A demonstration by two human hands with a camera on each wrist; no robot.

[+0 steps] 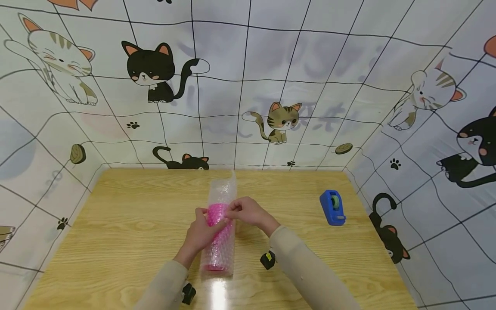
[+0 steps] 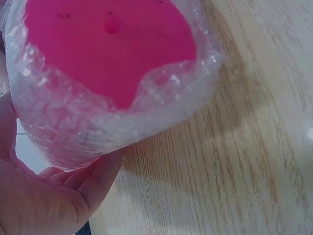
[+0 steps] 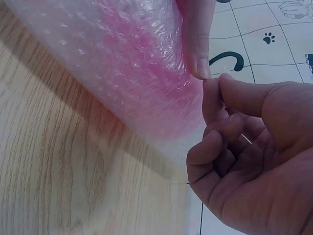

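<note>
A pink cylinder [image 1: 216,263] lies lengthwise on the table, rolled in clear bubble wrap [image 1: 222,189] that extends past its far end. Its flat pink end with a small dimple [image 2: 112,24] shows through the open wrap in the left wrist view. My left hand [image 1: 202,232] grips the wrapped cylinder from the left, thumb across the top and fingers round the side. At the wrap's right edge, my right hand [image 1: 248,212] pinches a small clear piece of tape [image 3: 226,67] between thumb and index finger, right beside the left thumb tip. Its other fingers are curled.
A blue tape dispenser [image 1: 332,208] stands on the right side of the wooden table [image 1: 147,224]. Cat-printed white cloth [image 1: 224,99] rises behind the table and along both sides. Small black wrist devices [image 1: 268,260] sit by both sleeves.
</note>
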